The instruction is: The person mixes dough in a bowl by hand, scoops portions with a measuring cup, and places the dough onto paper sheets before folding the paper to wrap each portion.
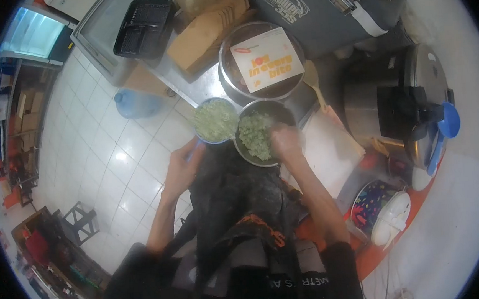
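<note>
My left hand [184, 169] is closed on the edge of a blue-rimmed bowl [214, 142], where a blue part shows by the fingers. Pale green shreds [215, 120] fill that bowl. Right beside it sits a metal bowl [279, 108] with darker shredded greens [255, 136] heaped in it. My right hand [287, 142] reaches into the metal bowl from its right side, fingers curled down against the greens. The fingertips are partly hidden and slightly blurred.
Beyond the bowls, a printed paper [267, 60] lies over a large round pot [228, 82]. Folded cardboard [209, 32] and a black divided tray [143, 28] are at the back. To the right stand a large cooker [376, 79], a blue ladle [447, 121], a wooden spoon [313, 77] and white paper sheets [331, 154].
</note>
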`<state>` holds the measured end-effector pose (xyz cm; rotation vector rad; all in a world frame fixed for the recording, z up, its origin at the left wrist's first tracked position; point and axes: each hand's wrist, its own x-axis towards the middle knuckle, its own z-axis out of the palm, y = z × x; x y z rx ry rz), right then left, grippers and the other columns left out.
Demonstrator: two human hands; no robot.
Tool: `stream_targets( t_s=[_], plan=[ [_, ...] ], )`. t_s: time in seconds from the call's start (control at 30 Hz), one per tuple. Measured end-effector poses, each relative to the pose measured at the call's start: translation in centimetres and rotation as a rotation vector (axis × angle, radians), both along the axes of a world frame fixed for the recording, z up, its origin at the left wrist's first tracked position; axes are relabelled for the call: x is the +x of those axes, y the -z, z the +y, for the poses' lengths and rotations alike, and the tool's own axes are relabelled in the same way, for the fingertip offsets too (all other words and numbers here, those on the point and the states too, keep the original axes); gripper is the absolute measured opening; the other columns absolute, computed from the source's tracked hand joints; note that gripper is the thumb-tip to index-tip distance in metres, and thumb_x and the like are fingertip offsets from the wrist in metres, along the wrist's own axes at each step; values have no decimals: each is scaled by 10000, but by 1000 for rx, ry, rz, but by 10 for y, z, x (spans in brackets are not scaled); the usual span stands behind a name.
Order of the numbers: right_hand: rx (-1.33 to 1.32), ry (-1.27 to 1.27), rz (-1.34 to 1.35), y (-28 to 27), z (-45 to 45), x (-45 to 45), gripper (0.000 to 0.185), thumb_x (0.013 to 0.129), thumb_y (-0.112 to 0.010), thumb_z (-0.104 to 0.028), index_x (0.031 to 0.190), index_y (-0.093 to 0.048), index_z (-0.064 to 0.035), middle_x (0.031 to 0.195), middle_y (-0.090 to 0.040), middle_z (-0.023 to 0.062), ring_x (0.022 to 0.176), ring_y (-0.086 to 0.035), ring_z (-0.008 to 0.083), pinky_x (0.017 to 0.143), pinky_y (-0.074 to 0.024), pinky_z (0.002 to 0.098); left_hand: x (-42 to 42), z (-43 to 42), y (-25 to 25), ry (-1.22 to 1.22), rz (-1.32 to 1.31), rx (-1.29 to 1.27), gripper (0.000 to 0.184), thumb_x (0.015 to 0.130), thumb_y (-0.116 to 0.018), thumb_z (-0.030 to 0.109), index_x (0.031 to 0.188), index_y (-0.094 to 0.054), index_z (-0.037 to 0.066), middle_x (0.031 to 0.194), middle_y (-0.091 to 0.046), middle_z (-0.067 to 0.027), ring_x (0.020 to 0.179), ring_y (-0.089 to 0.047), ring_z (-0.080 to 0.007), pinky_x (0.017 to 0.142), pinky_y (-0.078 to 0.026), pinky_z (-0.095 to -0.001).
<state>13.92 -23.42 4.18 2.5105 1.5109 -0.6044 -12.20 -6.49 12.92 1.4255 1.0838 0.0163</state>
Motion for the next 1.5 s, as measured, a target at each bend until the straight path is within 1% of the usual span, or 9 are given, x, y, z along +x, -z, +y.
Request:
stream_targets(
  t_s=[0.1,0.23,0.4,0.5,0.63,1.17,1.27,1.4,1.5],
  plan=[
    [171,199,171,-17,-14,9,252,846,-663,-88,1066,-778,-130,1090,-751,123,966,-736,334,839,-582,423,3,-8,9,130,-134,128,441,1047,-576,302,1425,-594,76,1222,-712,-243,1131,-698,-306,969,-503,-401],
    [489,533,694,-71,-38,29,233,887,-709,-157,1099,-742,-68,1106,-755,117,941,-731,314,844,-563,395,26,-22,11,314,-55,184,456,1026,-599,285,1445,-571,108,1086,-692,-291,1005,-681,-457,890,-525,-431],
    [810,734,1068,-113,-49,0,270,974,-665,-158,1205,-697,-21,1122,-746,121,963,-713,269,883,-553,389,53,-31,17,416,-141,145,469,1049,-590,307,1471,-547,106,907,-684,-283,771,-695,-365,747,-527,-413],
    [708,323,318,-122,-36,-30,382,982,-660,-177,1346,-658,-59,1216,-698,198,1201,-633,374,1056,-477,484,63,-33,18,496,-87,155,457,1051,-590,306,1457,-563,97,880,-675,-278,736,-677,-321,732,-518,-419],
    [560,47,59,-104,-25,-49,425,977,-646,-170,1387,-627,-58,1260,-666,245,1284,-562,453,1084,-415,602,61,-36,28,463,-170,127,449,1051,-596,306,1443,-580,87,820,-661,-247,672,-617,-263,703,-504,-407],
    [594,3,251,-101,-4,-55,432,1004,-574,-186,1399,-585,-10,1440,-552,272,1347,-521,447,1136,-411,527,56,-39,31,445,-146,226,372,1041,-601,258,1372,-634,92,829,-660,-257,691,-620,-220,728,-523,-393],
    [565,1,317,-106,-10,-59,436,1020,-551,-188,1411,-567,3,1472,-526,265,1371,-496,443,1144,-400,531,49,-41,39,435,-133,135,415,1004,-606,249,1368,-626,53,1007,-690,-294,948,-689,-446,827,-530,-457],
    [576,134,277,-103,-4,-68,458,1036,-528,-204,1439,-533,13,1516,-467,277,1413,-447,435,1148,-388,537,53,-42,20,381,-81,92,414,1002,-600,237,1380,-621,69,980,-688,-293,918,-690,-448,814,-525,-458],
    [483,119,340,-96,-2,-66,480,1031,-534,-207,1448,-512,31,1520,-460,278,1415,-438,447,1157,-373,543,51,-38,31,431,-78,206,398,1032,-607,249,1360,-625,26,948,-690,-288,794,-709,-255,767,-533,-395]
  ],
)
